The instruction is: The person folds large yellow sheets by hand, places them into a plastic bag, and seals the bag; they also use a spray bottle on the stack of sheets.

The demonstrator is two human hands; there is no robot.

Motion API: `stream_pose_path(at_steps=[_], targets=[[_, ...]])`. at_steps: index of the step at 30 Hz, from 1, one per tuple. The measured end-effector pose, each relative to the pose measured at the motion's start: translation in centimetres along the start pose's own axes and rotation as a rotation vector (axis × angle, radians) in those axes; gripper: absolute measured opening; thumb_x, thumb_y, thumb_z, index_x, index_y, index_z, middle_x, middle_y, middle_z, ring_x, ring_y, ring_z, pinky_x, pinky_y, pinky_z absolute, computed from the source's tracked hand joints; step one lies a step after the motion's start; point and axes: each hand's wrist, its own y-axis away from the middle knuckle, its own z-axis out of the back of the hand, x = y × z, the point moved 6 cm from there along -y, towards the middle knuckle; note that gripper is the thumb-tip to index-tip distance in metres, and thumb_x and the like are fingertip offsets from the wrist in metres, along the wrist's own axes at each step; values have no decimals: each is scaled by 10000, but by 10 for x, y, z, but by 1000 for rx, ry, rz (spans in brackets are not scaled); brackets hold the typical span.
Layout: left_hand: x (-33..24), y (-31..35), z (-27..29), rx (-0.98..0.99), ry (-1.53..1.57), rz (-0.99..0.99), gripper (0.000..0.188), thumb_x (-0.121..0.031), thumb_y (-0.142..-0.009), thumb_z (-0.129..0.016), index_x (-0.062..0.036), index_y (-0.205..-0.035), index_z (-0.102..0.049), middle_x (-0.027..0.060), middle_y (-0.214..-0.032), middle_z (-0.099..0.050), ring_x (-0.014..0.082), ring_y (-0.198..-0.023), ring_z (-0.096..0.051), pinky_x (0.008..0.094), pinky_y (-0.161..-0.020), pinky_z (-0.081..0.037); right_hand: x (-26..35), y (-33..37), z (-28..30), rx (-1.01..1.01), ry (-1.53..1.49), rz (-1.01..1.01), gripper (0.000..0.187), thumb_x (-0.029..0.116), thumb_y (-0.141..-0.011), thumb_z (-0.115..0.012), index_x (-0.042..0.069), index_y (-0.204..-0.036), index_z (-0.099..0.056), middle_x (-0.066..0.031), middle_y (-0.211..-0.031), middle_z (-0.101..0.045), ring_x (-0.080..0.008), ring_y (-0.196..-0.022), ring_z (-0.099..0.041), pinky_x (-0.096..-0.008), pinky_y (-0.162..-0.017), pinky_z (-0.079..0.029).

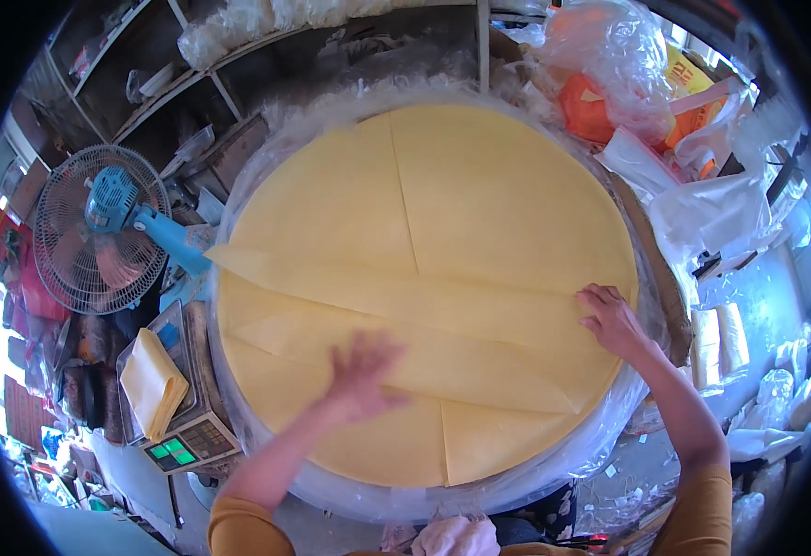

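Large, thin, pale yellow round sheets (507,204) lie spread over a round, plastic-covered surface. The top sheet's near part is folded into a broad band (498,366) across the middle, and one corner pokes out past the left edge. My right hand (614,320) is at the band's right end, with its bent fingers closed on the sheet's edge. Over the left-centre of the band is my left hand (364,375), blurred by motion. Its fingers look spread, and nothing shows in them. I cannot tell whether its palm touches the sheet.
Left of the sheets, a folded yellow bundle (153,383) lies on a digital scale (203,434). A blue fan (113,208) stands behind it. Clear plastic wrap (368,500) rings the round surface. Plastic bags (609,56) crowd the far right, and shelves (211,69) stand at the back.
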Motion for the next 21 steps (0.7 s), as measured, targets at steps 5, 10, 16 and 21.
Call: stream_pose_path(at_steps=[5,10,16,21], targets=[[-17,-10,7,-53,-22,-164,765,-624,-794,-493,-281,-1425,-228,63,-1516,-61,338,-1386,-8,634,-1039,-9,-7,0,5,80,-36,-153,324,220,-735,-683,57,-994,-577,-130,-1000,-607,-316,-955,-557,-410,-862,-436],[5,-55,26,-173,-56,-302,433,-287,-914,-469,-181,-1329,-404,63,-1437,-305,267,-1355,-211,477,-1095,-171,-4,36,-39,462,-382,-310,206,199,-766,-688,22,-747,-586,-86,-660,-611,-172,-580,-609,-312,-525,-494],[-43,-10,16,-344,-92,-528,420,-61,-835,-475,-53,-1254,-450,124,-1378,-377,281,-1314,-298,389,-1086,-255,100,107,-65,805,-603,-239,163,167,-837,-587,5,-846,-566,-112,-703,-622,-233,-583,-646,-331,-556,-522],[-63,53,6,-369,5,-576,470,-39,-780,-502,-37,-1248,-452,155,-1359,-390,303,-1290,-331,395,-1078,-273,132,66,-15,-167,13,241,499,-2,-721,-465,-14,-1220,-453,-182,-1330,-408,-320,-1247,-386,-418,-977,-376]])
